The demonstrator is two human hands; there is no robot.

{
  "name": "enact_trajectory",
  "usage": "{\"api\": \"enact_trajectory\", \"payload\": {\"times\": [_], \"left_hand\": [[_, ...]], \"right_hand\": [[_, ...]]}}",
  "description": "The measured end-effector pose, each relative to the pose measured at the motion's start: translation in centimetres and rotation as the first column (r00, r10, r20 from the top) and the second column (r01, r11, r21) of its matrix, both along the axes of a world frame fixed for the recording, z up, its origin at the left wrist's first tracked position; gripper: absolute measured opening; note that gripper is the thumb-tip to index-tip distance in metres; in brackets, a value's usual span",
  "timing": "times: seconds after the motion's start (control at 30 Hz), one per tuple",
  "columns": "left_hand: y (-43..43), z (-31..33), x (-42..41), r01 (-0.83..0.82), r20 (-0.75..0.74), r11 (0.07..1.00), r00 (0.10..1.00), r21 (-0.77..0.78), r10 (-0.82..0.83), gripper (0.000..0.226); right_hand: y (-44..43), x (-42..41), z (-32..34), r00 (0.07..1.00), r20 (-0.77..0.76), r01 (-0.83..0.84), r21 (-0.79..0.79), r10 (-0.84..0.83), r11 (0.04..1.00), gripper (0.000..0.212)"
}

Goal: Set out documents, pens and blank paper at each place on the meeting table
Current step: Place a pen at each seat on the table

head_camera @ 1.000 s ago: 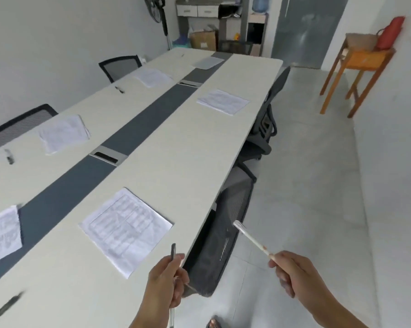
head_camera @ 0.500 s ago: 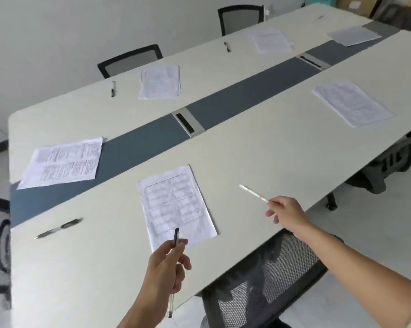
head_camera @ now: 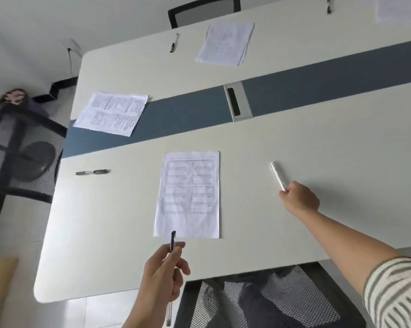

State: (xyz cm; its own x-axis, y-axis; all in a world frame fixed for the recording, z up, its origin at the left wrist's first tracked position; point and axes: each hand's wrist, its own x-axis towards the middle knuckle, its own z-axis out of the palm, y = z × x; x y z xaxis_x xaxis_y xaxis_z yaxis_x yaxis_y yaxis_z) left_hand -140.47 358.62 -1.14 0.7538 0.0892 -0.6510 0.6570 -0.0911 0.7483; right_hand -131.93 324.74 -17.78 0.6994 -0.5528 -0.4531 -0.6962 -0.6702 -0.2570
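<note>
Ballpoint (head_camera: 92, 172) lies by the tabletop's (head_camera: 318, 143) left edge. Document (head_camera: 189, 194) sits by the near edge; left hand (head_camera: 164, 273) grip is clamped on dark pen (head_camera: 173, 240) at its lower margin. Right hand (head_camera: 299, 197) grip clamps white pen (head_camera: 277, 175) right of document; lay it flat, parallel, just beside the sheet

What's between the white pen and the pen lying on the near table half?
A printed sheet lies between the near pen and the white pen, seen in the head view.
</note>
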Motion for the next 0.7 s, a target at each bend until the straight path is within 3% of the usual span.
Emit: {"api": "enact_trajectory", "payload": {"times": [0.23,0.43,0.6,0.7], "left_hand": [[-0.6,1.5,-1.8,-0.026,0.111,1.000,0.993,0.001,0.025,0.026],[-1.0,3.5,-2.7,0.174,0.296,0.984,0.938,0.049,-0.181,0.023],[-3.7,3.7,-4.5,0.378,0.345,0.925,0.873,-0.031,-0.345,0.032],[-7.0,4.2,-6.0,0.457,0.374,0.881,0.844,-0.123,-0.385,0.023]], "right_hand": [[0.2,-2.0,2.4,0.999,-0.051,-0.009,0.087,0.014,0.996,0.025],[2.8,-9.6,7.6,0.979,0.202,-0.027,0.220,-0.019,0.975,0.022],[5.7,-19.8,12.6,0.928,0.338,-0.040,0.516,-0.161,0.855,0.011],[6.5,-25.9,15.4,0.911,0.342,-0.048,0.642,-0.230,0.765,0.011]]}}
